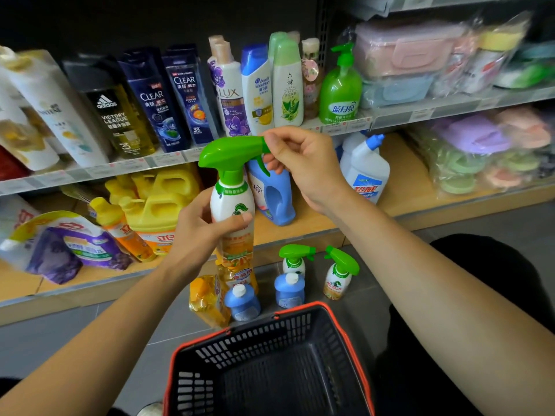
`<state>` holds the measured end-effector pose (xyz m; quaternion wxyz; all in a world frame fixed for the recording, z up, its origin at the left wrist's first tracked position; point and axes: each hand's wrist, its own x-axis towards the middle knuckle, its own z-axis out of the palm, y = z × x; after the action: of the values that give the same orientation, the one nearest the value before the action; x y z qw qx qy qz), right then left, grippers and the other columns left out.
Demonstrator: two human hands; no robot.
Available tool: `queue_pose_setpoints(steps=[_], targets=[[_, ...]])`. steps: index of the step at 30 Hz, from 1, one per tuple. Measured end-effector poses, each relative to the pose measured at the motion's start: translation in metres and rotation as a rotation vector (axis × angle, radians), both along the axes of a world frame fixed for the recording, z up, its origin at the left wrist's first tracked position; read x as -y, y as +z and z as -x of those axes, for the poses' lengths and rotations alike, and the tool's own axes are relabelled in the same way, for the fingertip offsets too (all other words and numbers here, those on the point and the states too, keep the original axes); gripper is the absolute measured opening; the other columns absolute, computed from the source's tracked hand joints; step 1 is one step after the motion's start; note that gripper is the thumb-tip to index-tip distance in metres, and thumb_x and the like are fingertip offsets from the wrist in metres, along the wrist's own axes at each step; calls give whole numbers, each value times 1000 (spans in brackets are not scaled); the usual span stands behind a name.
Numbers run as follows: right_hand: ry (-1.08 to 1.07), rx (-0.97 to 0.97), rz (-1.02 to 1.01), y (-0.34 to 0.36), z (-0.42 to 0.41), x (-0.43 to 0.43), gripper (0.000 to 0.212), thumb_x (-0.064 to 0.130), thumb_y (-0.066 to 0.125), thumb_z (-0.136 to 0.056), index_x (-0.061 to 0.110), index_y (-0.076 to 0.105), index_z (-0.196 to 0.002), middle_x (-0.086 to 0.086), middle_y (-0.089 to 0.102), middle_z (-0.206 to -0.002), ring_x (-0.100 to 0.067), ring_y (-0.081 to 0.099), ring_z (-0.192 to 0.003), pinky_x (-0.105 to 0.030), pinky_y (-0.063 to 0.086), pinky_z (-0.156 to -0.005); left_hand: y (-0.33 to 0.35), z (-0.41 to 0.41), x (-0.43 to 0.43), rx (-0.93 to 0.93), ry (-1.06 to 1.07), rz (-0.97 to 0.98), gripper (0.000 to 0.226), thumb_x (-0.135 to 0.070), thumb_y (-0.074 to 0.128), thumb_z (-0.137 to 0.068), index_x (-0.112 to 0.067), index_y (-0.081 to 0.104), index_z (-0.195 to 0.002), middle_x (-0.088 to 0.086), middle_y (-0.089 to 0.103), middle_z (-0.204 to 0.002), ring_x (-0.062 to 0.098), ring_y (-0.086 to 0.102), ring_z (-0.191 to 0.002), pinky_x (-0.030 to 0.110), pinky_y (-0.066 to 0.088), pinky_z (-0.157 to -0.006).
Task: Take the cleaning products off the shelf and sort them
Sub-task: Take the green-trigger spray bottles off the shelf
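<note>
I hold a spray bottle [232,205] with a green trigger head and orange label upright in front of the shelves. My left hand [199,232] grips its body. My right hand [300,163] pinches the nozzle tip of the green head. On the grey floor below stand two more green-headed spray bottles [295,259] [341,274], two blue bottles with white caps [241,301] [289,289] and a yellow refill pouch [207,300]. A blue detergent jug [274,196] and a white toilet cleaner with a blue cap [365,168] stand on the low wooden shelf [402,187].
A black shopping basket with a red rim [270,364] sits on the floor close to me, nothing visible in it. Yellow jugs [159,205] and purple pouches [72,244] fill the low shelf's left. Shampoo bottles and green hand soap [341,85] line the upper shelf.
</note>
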<state>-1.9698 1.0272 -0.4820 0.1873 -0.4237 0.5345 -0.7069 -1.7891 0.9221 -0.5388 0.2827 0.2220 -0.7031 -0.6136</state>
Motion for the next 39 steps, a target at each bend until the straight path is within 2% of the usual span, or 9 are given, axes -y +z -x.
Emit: queue_pose_setpoints(steps=[8,13,17,19,24,29,33,36,39], targets=[[-35,-136,50,2,1,0,22,1,67,-91,12,68,-110,-2,71,-87,-18,69,-83,-35,59,-83,4,1,-3,14,-69,-67,45,-35,86,-73,-27,70,-115,4,76,-110,21,73,-100,27,59,-74],[-53,-17,17,3,2,-1,14,6,71,-89,18,72,-96,4,76,-74,-11,72,-69,-20,56,-65,3,1,-4,78,-94,-112,55,-46,83,-68,-24,68,-117,4,75,-111,22,73,-102,31,59,-78],[-65,6,20,0,3,-2,3,17,72,-88,20,73,-88,1,76,-71,-13,72,-67,-21,54,-60,-3,2,-9,91,-98,-225,62,-38,85,-69,-17,62,-123,9,74,-113,26,73,-104,40,61,-81],[-25,-4,2,-4,2,-2,15,15,73,-85,24,72,-97,4,76,-78,-11,72,-73,-22,56,-66,-5,2,-12,81,-117,-287,57,-32,78,-77,-13,60,-128,15,71,-119,29,71,-106,45,59,-87],[15,-70,-32,-16,-4,-3,49,10,77,-78,24,62,-123,5,71,-89,-6,66,-77,-26,54,-80,-3,-2,-16,47,-199,-511,52,-34,65,-85,-9,62,-130,16,72,-116,27,71,-101,39,61,-83],[39,-57,-35,-15,-6,-5,59,3,76,-80,16,55,-133,-5,70,-98,-6,68,-89,-23,53,-85,-4,-3,-16,71,-237,-609,38,-42,66,-83,-20,77,-111,13,74,-116,27,73,-102,42,61,-86],[37,-92,-58,-19,-7,-7,54,0,74,-83,16,57,-131,1,72,-107,-5,70,-95,-21,53,-86,-5,-2,-14,73,-202,-660,37,-47,65,-83,-24,79,-108,11,73,-117,27,72,-105,47,57,-96],[44,-114,-152,-31,-14,-12,49,7,75,-86,18,59,-131,1,72,-114,-10,71,-98,-22,53,-85,-2,-1,-14,16,-176,-680,36,-47,68,-83,-24,79,-108,10,74,-117,26,72,-104,43,59,-90],[150,-103,-345,-54,-23,-20,60,30,82,-78,25,58,-133,8,67,-123,-9,69,-98,-25,56,-84,0,-1,-13,-26,-110,-663,44,-46,66,-85,-17,74,-117,13,72,-122,29,71,-107,43,60,-88]])
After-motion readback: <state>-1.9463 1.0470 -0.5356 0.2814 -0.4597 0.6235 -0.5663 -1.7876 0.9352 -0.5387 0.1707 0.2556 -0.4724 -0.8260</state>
